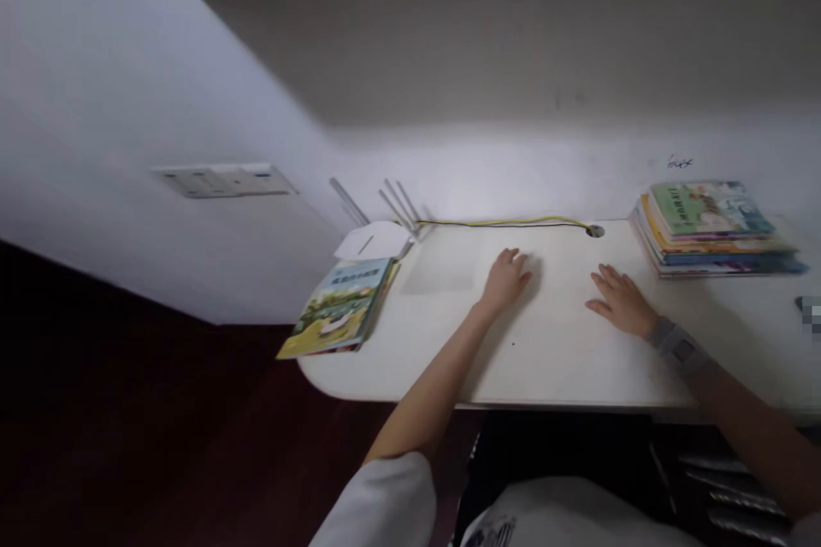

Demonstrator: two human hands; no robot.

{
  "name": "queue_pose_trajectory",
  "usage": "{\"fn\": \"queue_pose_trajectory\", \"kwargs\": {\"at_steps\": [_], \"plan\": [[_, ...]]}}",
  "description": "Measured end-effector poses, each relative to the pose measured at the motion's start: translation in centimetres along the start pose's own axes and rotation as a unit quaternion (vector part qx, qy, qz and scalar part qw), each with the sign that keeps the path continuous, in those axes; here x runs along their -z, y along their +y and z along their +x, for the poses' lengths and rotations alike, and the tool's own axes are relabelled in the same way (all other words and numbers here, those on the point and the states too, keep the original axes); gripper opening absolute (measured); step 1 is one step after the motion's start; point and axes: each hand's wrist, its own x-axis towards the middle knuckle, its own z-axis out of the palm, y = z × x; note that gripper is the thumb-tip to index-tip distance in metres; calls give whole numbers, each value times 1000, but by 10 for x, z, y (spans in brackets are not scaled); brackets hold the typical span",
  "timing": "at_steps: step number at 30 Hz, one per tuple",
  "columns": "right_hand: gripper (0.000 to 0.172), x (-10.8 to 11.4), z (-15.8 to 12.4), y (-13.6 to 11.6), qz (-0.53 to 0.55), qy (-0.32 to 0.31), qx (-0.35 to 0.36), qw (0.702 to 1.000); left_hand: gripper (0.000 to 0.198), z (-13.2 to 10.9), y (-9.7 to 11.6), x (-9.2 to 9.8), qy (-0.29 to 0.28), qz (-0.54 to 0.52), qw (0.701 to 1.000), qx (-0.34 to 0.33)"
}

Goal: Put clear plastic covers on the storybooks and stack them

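Over the middle of the white desk [545, 367], my left hand [506, 280] has its fingers apart and holds nothing. To its right, my right hand [619, 299] is spread with nothing in it; a grey watch [681, 348] is on that wrist. Whether either palm touches the desk I cannot tell. Nearest my right hand is a stack of thin books [711, 231], a green cover on top. On the far left lies a smaller pile of picture books [343, 308], jutting past the desk's left edge.
A white router [374, 241] with several upright antennas stands behind the left books. Yellow and black cables [500, 223] run along the wall to a round desk hole [596, 231]. A socket panel [224, 179] is on the left wall. A dark object [801, 304] shows at the right edge.
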Motion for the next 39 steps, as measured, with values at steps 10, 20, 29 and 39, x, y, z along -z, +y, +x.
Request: {"fn": "queue_pose_trajectory", "kwargs": {"at_steps": [10, 20, 29, 39], "plan": [[57, -28, 5, -18, -25, 12, -7, 1000, 42, -37, -106, 12, -38, 28, 972, 229], [54, -30, 3, -13, -28, 49, 14, 998, 35, -46, -96, 30, 7, -51, 968, 247], [67, -7, -1, -69, 72, 57, -9, 996, 35, -52, -29, 56, 63, -228, 948, 212], [58, 39, -27, -100, 135, 224, -46, 964, 54, -123, 55, 63, 116, -559, 820, 51]]}}
